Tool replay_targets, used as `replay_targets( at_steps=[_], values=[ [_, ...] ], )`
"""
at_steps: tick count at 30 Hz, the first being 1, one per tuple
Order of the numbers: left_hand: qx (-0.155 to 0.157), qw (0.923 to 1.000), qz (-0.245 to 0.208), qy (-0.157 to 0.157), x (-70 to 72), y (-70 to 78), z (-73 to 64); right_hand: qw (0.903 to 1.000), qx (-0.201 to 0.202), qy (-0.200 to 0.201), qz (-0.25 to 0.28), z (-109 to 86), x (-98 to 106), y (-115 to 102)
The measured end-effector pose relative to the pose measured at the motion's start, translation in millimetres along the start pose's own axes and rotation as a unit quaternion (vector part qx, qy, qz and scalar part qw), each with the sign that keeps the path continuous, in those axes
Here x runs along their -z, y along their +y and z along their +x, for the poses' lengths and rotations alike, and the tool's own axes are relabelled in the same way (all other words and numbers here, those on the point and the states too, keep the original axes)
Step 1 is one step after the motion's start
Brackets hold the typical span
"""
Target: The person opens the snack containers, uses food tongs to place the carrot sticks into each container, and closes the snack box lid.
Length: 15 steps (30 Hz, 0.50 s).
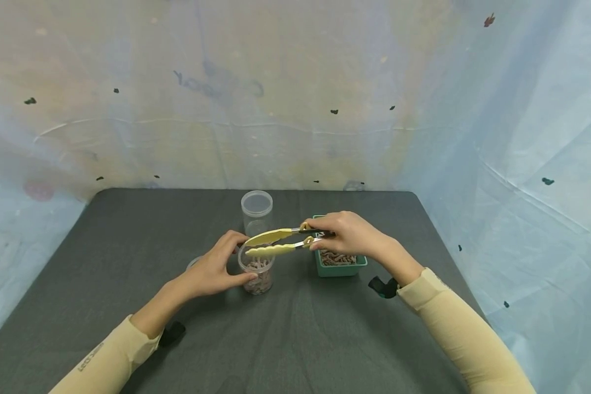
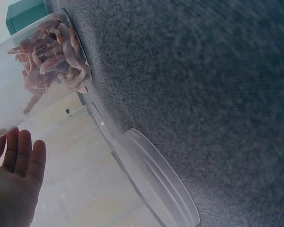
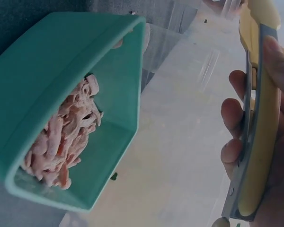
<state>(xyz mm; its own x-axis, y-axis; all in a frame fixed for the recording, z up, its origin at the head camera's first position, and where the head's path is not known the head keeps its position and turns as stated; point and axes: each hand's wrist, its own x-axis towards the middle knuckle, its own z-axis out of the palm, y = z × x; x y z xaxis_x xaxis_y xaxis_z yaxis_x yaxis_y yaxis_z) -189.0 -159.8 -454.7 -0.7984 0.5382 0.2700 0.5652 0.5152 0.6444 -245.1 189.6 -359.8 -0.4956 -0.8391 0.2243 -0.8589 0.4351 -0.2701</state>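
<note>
One pair of tongs (image 1: 278, 249), two clear jars (image 1: 254, 221), one green tub (image 1: 339, 270)
Left hand (image 1: 218, 267) holds the front jar (image 1: 262, 284) at centre frame; right hand (image 1: 348, 234) grips the tongs above its mouth.

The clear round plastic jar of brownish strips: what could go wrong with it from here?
The yellow-tipped tongs in the right hand hang over the mouth of the clear round plastic jar, so they might catch its rim and tilt it, though the left hand holds it. Brownish strips carried across from the green rectangular tub could also drop onto the dark grey table between.
</note>
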Motion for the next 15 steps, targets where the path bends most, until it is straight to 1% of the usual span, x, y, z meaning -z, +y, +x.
replay_targets(
  at_steps=[4,7,12,15],
  values=[
    [-0.003,1.0000,0.001,0.000,-0.3,0.5,0.7,0.9994,-0.031,0.015,0.005,-16.4,6.2,3.6],
    [-0.004,1.0000,0.001,0.000,-0.1,0.2,0.7,0.9982,-0.058,0.015,0.000,-31.6,12.4,8.6],
    [-0.006,1.0000,0.000,0.002,-1.0,-1.6,0.2,0.9936,-0.110,-0.009,-0.022,-55.9,25.3,17.4],
    [-0.007,1.0000,0.000,0.003,-1.7,-2.0,-0.3,0.9888,-0.137,-0.031,-0.050,-70.1,33.4,23.4]
  ],
)
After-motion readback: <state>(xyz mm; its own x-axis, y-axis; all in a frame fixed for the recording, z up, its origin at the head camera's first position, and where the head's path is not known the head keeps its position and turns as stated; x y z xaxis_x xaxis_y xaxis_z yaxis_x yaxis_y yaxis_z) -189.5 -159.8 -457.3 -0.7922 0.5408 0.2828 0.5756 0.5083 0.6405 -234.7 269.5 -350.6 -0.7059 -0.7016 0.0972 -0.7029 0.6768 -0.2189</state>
